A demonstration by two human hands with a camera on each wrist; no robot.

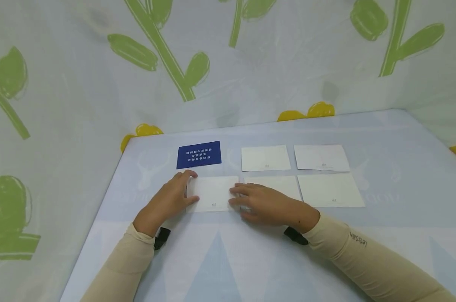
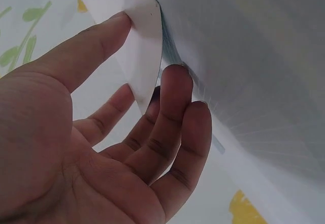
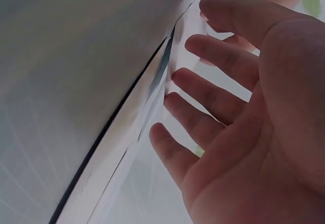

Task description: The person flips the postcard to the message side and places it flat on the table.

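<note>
A white card (image 1: 212, 191) with a small print near its front edge lies flat in the front row on the table. My left hand (image 1: 171, 196) holds its left end, and in the left wrist view the thumb (image 2: 109, 33) lies on the card's face with the fingers curled at its edge. Over the same card's right edge rests my right hand (image 1: 267, 204), its fingers (image 3: 205, 94) nearly straight and spread. That hand partly covers a neighbouring white card (image 1: 278, 184). Behind the left hand lies a dark blue card (image 1: 199, 155) with white characters.
Two white cards, one (image 1: 265, 157) left of the other (image 1: 321, 157), lie in the back row. Another white card (image 1: 330, 190) ends the front row at right. A pale patterned cloth covers the table (image 1: 250, 260); a leaf-print curtain (image 1: 243, 84) hangs behind.
</note>
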